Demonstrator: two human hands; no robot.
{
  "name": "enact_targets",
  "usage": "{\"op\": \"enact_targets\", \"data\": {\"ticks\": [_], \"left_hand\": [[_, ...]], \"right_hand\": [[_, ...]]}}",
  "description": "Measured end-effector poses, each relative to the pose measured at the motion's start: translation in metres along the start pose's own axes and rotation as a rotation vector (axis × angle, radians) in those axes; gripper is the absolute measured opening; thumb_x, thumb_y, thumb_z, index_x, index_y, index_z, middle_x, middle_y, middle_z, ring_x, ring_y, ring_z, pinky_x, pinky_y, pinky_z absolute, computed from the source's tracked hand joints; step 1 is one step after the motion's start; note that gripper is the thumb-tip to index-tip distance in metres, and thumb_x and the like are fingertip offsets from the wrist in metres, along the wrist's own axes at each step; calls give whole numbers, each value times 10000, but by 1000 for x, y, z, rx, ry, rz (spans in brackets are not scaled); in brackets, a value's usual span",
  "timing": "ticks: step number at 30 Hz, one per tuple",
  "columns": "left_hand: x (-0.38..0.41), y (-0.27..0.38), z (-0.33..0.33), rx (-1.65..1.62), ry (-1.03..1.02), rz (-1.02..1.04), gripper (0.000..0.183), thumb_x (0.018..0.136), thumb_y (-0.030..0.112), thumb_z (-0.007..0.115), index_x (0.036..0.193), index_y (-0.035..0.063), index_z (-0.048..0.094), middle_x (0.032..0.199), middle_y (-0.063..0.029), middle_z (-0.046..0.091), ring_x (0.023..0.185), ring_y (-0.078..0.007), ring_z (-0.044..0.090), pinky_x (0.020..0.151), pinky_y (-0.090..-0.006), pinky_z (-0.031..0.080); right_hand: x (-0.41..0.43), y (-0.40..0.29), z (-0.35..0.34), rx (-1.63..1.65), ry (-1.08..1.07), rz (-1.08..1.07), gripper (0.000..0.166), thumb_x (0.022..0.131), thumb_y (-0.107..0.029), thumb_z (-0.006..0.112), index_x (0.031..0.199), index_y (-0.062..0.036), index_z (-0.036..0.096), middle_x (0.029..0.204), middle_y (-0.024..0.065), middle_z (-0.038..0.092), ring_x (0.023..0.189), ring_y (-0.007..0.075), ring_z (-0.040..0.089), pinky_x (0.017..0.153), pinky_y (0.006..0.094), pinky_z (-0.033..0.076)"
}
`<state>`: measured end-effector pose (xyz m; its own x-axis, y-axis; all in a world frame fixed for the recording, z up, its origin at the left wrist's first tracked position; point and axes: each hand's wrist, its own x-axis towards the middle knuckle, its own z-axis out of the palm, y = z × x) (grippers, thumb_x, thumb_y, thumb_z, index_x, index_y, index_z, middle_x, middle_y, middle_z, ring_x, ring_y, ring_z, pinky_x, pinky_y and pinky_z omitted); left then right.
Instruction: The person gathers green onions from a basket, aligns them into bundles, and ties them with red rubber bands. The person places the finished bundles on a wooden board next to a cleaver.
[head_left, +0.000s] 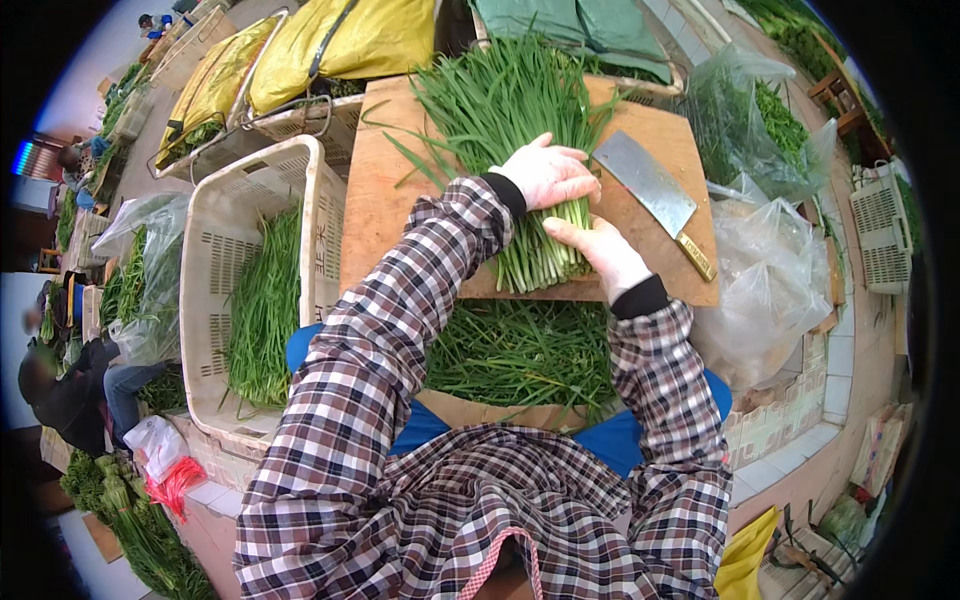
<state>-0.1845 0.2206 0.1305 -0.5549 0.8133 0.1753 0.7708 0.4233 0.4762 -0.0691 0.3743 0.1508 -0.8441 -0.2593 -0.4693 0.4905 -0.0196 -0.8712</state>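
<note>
A thick bunch of garlic chives lies on a wooden cutting board, leaf tips pointing away from me and pale stem ends towards me. My left hand lies across the middle of the bunch, its fingers curled over the stems. Close to the cut ends, my right hand grips the bunch from the right, thumb on top and fingers partly hidden. On the board just right of the bunch rests a cleaver, its wooden handle towards the near right corner. Loose chive leaves fill the space below the board's near edge.
A white plastic crate with chives stands left of the board. Clear plastic bags crowd the right side. Yellow sacks and a green sack cover crates behind. Another person sits at the far left.
</note>
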Motion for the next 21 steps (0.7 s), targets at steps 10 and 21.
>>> {"op": "enact_targets", "data": {"ticks": [10,21], "left_hand": [[17,5,-12,57,-206,-63,501,989,586,272,1161,327,666,1237,19,643,1386,-255,361,1153,-602,70],[42,-4,-37,-193,-526,-57,384,962,411,506,1262,198,619,1413,-28,514,1398,-266,336,1166,-472,194]], "right_hand": [[-57,47,10,135,175,-1,223,869,-114,651,1046,21,644,712,6,630,455,34,451,399,172,320],[-70,32,61,-1465,548,-728,319,924,-146,531,1227,-113,624,640,11,630,509,164,615,425,346,468]]}}
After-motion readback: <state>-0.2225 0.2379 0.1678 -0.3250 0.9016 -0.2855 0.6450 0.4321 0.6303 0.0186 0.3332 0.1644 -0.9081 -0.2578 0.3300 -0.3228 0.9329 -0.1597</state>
